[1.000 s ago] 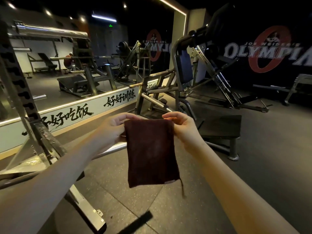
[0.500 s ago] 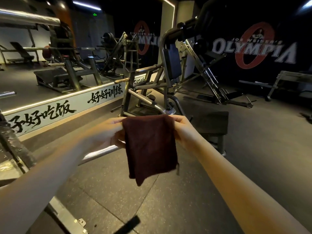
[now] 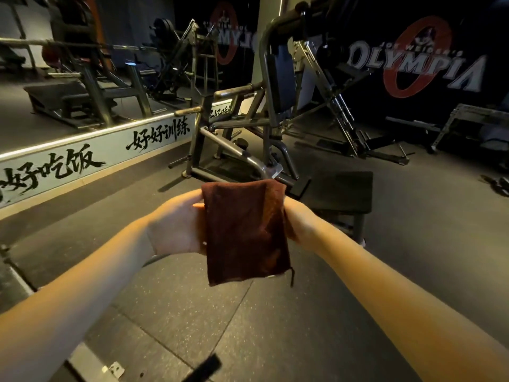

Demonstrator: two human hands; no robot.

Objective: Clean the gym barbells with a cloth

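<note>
Dim, warm side light, wide-angle edge distortion

Head camera (wide-angle) looks forward-down, close over outstretched forearms.

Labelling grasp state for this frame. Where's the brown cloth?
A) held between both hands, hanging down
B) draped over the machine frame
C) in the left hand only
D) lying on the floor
A: the cloth hangs folded in the air, with the left hand at its left edge and the right hand at its right edge.
</note>
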